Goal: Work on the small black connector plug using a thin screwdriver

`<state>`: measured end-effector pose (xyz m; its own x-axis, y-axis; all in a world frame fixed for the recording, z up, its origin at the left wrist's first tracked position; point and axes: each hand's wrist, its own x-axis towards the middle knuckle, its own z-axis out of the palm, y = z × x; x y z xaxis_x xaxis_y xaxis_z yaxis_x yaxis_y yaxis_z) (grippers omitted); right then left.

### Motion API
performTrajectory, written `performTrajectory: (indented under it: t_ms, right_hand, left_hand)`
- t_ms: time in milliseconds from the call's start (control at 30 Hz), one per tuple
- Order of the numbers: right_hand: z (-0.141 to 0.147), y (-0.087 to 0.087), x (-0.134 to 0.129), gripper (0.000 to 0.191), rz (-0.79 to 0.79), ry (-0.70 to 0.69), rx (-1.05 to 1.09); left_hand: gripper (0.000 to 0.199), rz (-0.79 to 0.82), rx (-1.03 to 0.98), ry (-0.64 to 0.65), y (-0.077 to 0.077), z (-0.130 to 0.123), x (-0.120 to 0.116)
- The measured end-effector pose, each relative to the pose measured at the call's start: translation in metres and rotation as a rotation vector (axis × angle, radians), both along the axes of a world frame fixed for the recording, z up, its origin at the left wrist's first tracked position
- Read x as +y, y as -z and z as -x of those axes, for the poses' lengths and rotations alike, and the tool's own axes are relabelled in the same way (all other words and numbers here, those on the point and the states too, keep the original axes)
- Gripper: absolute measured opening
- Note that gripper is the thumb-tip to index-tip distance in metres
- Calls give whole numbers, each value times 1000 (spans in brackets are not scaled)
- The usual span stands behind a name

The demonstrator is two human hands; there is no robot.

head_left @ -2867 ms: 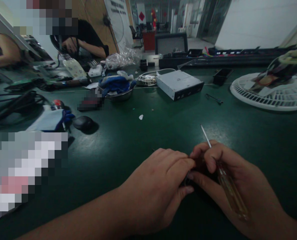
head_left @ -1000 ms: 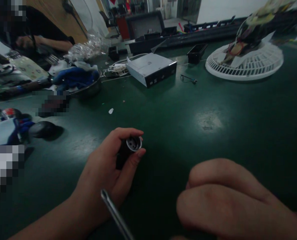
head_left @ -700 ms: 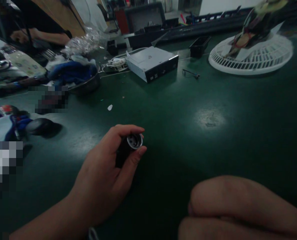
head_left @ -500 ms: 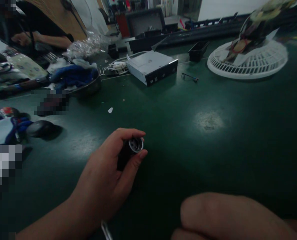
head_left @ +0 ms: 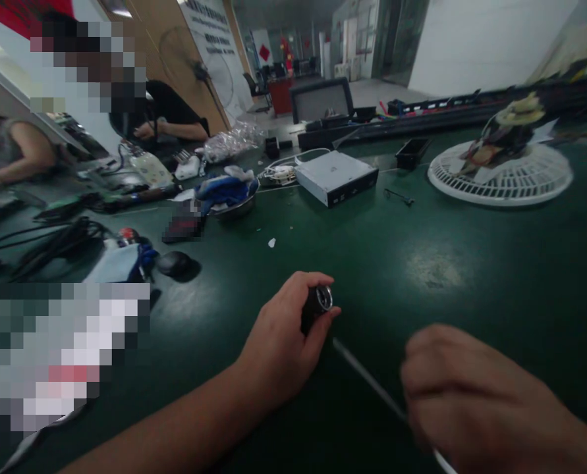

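My left hand (head_left: 283,342) is wrapped around a small black cylinder (head_left: 313,306), thumb and index finger at its silver-rimmed end. That end is hollow and faces right; its inside is too dark to make out. Lower right, my right hand (head_left: 475,388) is a fist, blurred by motion, around what looks like a screwdriver (head_left: 369,378). Its long thin metal shaft points up and left, the tip just below the cylinder and apart from it in the picture. The fist hides the grip, and a pale part shows beneath it.
On the green table (head_left: 362,243) lie a silver disc drive (head_left: 335,172), a white fan grille (head_left: 501,187), a black tray (head_left: 412,155), and a bowl (head_left: 236,209) with blue cloth. A dark rounded object (head_left: 174,264) lies left. Two people sit beyond, far left.
The view has swung left and up, so things appear further right. The right fist has come up, and the metal shaft now reaches toward the cylinder. The left hand keeps its hold.
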<state>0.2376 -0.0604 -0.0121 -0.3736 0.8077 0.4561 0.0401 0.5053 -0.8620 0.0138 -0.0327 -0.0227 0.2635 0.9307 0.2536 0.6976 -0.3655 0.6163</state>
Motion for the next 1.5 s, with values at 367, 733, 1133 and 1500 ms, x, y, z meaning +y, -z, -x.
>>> performTrajectory:
  t_ms: [367,733,1133,1500]
  right_hand:
    - [19,-16,33,24,190,115,162]
    - [22,-12,55,23,333,132,53]
    - [24,-5,64,17,288,16,-14]
    - [20,7,70,21,364,45,-24]
  left_hand:
    - [27,127,-161,-99,-36,9,8]
    - [24,40,-170,-77,-31,7,24]
    - [25,36,-207,-73,-19,13,33]
    - [34,-17,-126,-64,-8,16,39]
